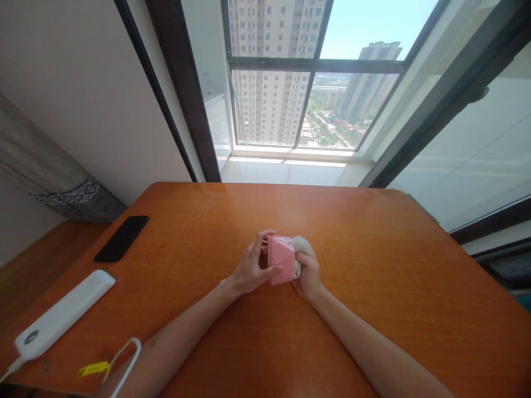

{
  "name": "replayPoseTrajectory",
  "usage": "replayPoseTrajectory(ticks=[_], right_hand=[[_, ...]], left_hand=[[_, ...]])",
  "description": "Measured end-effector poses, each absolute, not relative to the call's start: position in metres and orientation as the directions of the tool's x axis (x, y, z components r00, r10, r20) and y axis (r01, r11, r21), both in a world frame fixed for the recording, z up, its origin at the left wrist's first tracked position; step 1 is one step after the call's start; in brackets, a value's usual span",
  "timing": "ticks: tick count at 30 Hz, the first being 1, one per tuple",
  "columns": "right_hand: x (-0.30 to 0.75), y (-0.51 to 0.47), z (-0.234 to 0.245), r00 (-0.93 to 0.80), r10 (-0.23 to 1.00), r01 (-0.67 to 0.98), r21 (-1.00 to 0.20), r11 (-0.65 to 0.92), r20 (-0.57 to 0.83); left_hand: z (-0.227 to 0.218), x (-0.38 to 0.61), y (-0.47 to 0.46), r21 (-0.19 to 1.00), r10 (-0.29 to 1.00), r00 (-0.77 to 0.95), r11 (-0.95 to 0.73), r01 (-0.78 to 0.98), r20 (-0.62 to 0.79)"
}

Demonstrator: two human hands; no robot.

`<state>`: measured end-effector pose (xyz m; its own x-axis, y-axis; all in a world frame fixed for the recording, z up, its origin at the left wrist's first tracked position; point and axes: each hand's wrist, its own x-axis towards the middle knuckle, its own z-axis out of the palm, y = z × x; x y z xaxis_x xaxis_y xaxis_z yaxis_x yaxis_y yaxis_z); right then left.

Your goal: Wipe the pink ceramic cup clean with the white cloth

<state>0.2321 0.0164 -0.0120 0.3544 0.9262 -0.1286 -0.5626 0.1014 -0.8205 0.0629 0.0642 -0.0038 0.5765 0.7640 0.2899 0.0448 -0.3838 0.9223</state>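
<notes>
Over the middle of the wooden table, my left hand grips a small pink faceted container, thumb along its near side and fingers around the far side. My right hand is closed on a bunched pale grey cloth, which presses against the container's right side. Part of the cloth is hidden by my right fingers. Whether some of it is inside the container I cannot tell.
A black phone lies at the table's left, with a long white power strip nearer me. A white cable with a yellow tag rises by my left forearm. Beyond the table stands a window; a grey curtain hangs at left.
</notes>
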Motion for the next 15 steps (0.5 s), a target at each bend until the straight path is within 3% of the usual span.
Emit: replayPoseTrajectory(ticks=[7, 15], right_hand=[[0.2401, 0.0255, -0.0066, 0.235, 0.948, -0.688, -0.726, 0.008, -0.213], [0.2393, 0.0242, -0.0066, 0.245, 0.958, -0.639, -0.768, 0.041, -0.152]], left_hand=[[-0.0016, 0.0665, 0.0605, 0.735, 0.609, 0.642, -0.670, 0.102, 0.466], [0.0042, 0.0674, 0.0599, 0.730, 0.646, 0.557, -0.676, 0.100, 0.522]])
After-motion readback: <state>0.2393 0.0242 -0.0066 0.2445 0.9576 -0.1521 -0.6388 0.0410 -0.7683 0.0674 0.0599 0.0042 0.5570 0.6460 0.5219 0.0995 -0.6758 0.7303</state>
